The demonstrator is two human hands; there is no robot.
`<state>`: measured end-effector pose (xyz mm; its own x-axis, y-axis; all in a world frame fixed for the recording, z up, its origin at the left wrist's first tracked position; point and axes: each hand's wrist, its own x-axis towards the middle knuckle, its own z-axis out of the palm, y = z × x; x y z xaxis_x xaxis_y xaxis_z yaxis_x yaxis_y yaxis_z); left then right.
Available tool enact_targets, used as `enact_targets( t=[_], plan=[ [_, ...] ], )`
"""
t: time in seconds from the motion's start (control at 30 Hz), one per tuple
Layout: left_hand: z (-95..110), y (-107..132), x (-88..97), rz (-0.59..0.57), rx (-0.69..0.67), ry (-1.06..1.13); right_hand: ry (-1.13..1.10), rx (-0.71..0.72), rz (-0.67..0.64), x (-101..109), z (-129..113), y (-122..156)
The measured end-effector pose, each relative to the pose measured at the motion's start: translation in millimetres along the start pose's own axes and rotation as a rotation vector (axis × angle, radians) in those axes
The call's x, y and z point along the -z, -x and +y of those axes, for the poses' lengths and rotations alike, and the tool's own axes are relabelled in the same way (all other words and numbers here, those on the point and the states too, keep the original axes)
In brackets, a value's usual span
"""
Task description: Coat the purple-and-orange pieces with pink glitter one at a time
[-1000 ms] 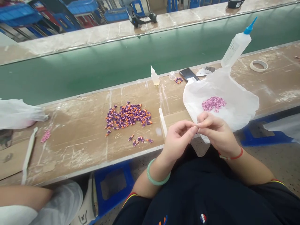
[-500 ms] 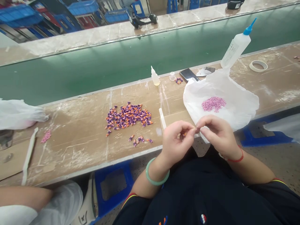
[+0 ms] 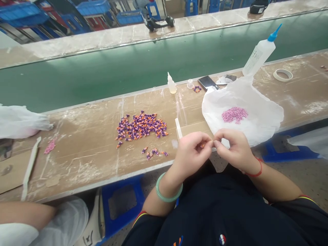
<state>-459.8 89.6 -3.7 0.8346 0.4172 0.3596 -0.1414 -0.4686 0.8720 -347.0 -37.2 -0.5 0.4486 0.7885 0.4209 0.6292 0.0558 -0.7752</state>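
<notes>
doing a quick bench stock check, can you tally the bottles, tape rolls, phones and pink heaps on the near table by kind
Bottles, small bottle and blue-tipped bottle: 2
Tape roll: 1
Phone: 1
Pink heaps, right pink heap and far-left pink heap: 2
Total: 6

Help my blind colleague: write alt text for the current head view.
A person's left hand and right hand meet at the fingertips, an orange piece showing inside the left. Purple-and-orange pieces lie heaped on the table; pink beads sit on white sheeting.
</notes>
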Motion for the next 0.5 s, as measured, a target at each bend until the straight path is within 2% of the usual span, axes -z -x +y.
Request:
enact_targets(
  t=[0.13,0.27,0.4,0.5],
  plan=[
    [-5.1,2.9,1.5,0.017,0.118,0.167,-0.052,-0.020,-0.047,-3.3,3.1,-1.6],
    [-20.8,13.2,7.4,0.139,0.263,0.313,-0.020,0.064,-0.134,-2.6,8.6,-11.7],
    [-41.8,29.2,18.6,0.146,0.405,0.392,0.238,0.179,-0.377,-3.1,27.1,-28.7],
    [-53.5,41.8,24.4,0.137,0.495,0.426,0.512,0.201,-0.579,-7.4,39.3,-41.4]
  ],
)
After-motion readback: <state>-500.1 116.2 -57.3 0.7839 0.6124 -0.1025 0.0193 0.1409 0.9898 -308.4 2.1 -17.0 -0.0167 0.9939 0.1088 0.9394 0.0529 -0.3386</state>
